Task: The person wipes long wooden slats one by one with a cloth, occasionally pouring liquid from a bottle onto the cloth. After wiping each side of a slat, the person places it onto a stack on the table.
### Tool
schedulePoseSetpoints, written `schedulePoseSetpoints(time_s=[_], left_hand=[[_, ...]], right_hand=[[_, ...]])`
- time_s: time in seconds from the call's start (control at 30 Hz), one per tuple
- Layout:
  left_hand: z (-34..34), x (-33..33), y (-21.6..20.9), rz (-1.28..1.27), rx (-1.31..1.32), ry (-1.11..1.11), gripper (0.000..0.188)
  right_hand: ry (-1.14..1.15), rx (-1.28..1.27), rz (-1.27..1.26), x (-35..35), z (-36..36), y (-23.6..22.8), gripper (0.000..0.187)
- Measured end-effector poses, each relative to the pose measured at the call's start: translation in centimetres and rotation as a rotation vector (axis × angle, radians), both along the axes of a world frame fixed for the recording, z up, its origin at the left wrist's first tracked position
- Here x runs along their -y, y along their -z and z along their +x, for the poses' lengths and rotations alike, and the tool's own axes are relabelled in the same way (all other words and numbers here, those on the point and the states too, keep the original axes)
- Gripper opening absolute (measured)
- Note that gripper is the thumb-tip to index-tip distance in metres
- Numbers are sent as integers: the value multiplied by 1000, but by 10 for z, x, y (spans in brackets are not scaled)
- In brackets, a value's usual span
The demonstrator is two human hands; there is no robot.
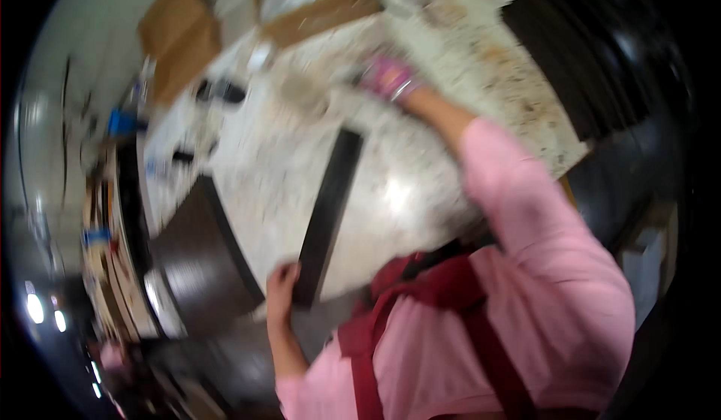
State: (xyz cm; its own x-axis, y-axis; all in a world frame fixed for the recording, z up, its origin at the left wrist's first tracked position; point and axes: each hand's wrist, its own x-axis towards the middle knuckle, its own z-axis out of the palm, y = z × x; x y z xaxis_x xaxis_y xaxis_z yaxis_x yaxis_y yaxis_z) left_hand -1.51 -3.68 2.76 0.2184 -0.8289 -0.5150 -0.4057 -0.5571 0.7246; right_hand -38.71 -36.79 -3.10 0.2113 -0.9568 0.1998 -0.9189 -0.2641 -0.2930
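A long dark brown strip of board (331, 210) slants across the stained white tabletop (263, 157). My left hand (282, 288), bare, has its fingers closed at the left edge of the strip's near end, which juts past the table's front edge. My right hand (389, 78), in a pink and grey glove, reaches far over the table, well apart from the strip. Motion smears its fingers, so whether they hold anything is hidden. A round beige patch or lump (300, 89), too blurred to name, is left of the glove.
To the left lies a wide dark panel (199, 258). Behind it are small dark objects (221, 90) and a cardboard box (180, 37). Another open carton (323, 16) holds plastic and scraps. Several dark strips (571, 67) are stacked at the far right. White boxes (642, 277) stand below right.
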Motion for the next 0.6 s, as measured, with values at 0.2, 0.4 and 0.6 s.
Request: schedulePoseSetpoints(time_s=[0.2, 0.4, 0.6], left_hand=[[-34, 79, 29, -284, 25, 346, 21], [12, 53, 16, -353, 109, 90, 41], [-12, 0, 30, -531, 462, 217, 87]], right_hand=[[205, 912, 274, -44, -106, -46, 62], [279, 1153, 235, -113, -119, -91, 69], [-225, 398, 50, -161, 35, -112, 43]])
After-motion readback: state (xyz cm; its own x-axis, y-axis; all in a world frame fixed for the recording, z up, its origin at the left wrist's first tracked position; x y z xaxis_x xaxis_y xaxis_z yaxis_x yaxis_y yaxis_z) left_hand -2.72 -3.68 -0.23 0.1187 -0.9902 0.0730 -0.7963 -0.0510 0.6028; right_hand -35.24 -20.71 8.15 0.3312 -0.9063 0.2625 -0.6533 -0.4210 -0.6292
